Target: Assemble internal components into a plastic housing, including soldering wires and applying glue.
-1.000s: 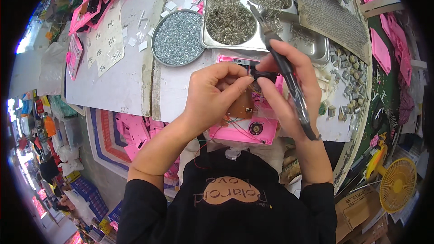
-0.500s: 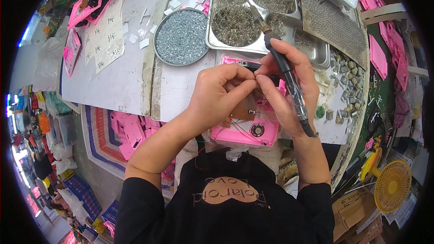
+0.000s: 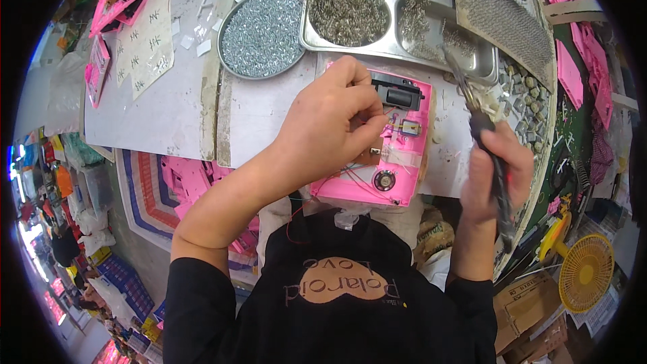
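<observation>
A pink plastic casing [image 3: 354, 192] lies open on the table edge. Inside it are a black module [image 3: 403, 98], a small boxed part [image 3: 410, 127], a round speaker [image 3: 385, 180], a brown circuit board [image 3: 368, 156] and thin wires. My left hand [image 3: 344, 118] is over the casing's left half, thumb and fingertips pinched together beside the boxed part; anything between them is hidden. To the right of the casing, my right hand [image 3: 499, 172] grips a soldering iron [image 3: 482, 123] by its black handle. Its bare tip points up toward the metal tray, apart from the casing.
A round dish [image 3: 222, 61] of small silvery metal pieces sits beyond my left hand. Next to it stands a divided metal tray [image 3: 387, 62] of tiny springs. A perforated plate [image 3: 505, 20] leans at the tray's right. A yellow fan [image 3: 586, 263] is at lower right.
My right hand has moved away from the left, to the right and nearer me, carrying the soldering iron. The casing's right side is now uncovered. My left hand stays pinched over the casing.
</observation>
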A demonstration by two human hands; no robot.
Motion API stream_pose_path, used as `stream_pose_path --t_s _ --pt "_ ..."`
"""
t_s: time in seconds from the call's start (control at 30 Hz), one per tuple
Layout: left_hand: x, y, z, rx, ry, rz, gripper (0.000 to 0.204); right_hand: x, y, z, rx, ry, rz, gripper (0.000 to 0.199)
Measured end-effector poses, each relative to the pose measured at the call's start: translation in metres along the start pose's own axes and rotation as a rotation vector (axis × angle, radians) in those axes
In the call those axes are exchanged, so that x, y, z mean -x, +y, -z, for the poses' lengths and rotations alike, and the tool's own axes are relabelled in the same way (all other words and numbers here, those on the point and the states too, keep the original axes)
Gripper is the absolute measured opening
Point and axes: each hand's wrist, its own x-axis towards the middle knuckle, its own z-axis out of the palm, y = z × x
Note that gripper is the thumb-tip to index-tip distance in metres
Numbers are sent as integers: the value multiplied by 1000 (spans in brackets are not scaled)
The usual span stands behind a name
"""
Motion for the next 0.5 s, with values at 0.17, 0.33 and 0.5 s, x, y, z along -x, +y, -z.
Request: stream_pose_path --t_s 0.17,0.33,0.5 --pt "0 -8 -6 -84 27 -82 15 24 -7 18 -170 -55 -146 35" --pt "0 -8 -4 -109 38 -50 13 24 -2 15 -24 -153 -5 31" --pt "1 -9 -5 -120 57 -66 12 18 -1 6 -3 -202 43 31"
